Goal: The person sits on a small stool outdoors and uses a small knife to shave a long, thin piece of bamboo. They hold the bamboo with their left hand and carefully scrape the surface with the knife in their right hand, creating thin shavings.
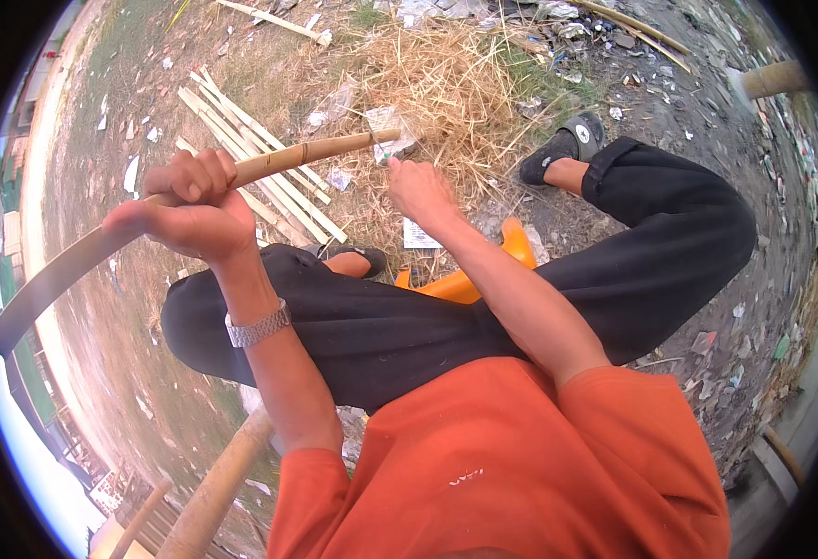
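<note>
My left hand (pixel 199 200) is wrapped round a long, slightly curved bamboo strip (pixel 320 149). One end of the strip reaches out past the left knee. Its other end comes close to my right hand (pixel 425 196), above the straw. The right fingers are curled closed, and a tiny green bit shows at their tip. What they grip, if anything, is too small to name. Beyond my left hand, several pale split bamboo strips (pixel 251 149) lie in a loose bundle on the ground.
A heap of dry straw and shavings (pixel 446 84) spreads ahead of my feet. Something smooth and orange (pixel 518 244) sits between my legs. Bamboo poles (pixel 213 489) stand at the lower left, another (pixel 774 80) at the upper right. Litter covers the ground on the right.
</note>
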Available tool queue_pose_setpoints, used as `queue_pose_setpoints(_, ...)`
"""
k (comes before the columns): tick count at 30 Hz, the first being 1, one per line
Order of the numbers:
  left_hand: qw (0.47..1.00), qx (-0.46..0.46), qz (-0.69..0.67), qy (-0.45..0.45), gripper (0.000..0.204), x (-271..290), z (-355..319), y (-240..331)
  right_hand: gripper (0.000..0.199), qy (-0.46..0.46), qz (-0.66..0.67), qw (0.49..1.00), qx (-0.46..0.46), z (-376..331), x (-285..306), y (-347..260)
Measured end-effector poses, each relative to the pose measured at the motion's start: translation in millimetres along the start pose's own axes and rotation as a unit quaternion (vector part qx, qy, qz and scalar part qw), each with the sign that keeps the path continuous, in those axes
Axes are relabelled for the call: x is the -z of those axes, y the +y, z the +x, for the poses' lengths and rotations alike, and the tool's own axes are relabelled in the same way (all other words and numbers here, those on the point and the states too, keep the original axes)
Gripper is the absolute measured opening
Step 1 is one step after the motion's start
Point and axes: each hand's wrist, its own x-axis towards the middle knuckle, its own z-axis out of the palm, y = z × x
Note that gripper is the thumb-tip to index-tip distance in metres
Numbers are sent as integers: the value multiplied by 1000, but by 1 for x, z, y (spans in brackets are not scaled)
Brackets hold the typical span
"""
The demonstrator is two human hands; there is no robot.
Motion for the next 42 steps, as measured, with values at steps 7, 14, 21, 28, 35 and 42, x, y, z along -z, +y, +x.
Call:
queue_pose_setpoints(7, 992, -9, -66, -104, 73, 6, 6, -5, 51, 3, 69, 997, -24, 0, 6, 23)
queue_pose_setpoints(14, 968, -8, -96, -232, 75, 15, 12, -8, 49, -46, 134, 983, 115, -40, 37, -41)
queue_pose_setpoints(21, 950, -4, -116, -290, 76, 11, 10, -10, 51, -1, 155, 982, 108, -48, 37, -42)
queue_pose_setpoints(28, 936, 0, -132, -325, 76, 9, 14, -11, 54, 13, 127, 988, 86, -40, 24, -31)
queue_pose_setpoints(35, 950, 2, -121, -287, 76, 6, 14, -9, 51, 44, 155, 983, 92, -33, 20, -23)
queue_pose_setpoints(42, 977, 13, -85, -195, 74, 5, 12, -7, 52, 52, 120, 988, 80, -25, 10, -15)
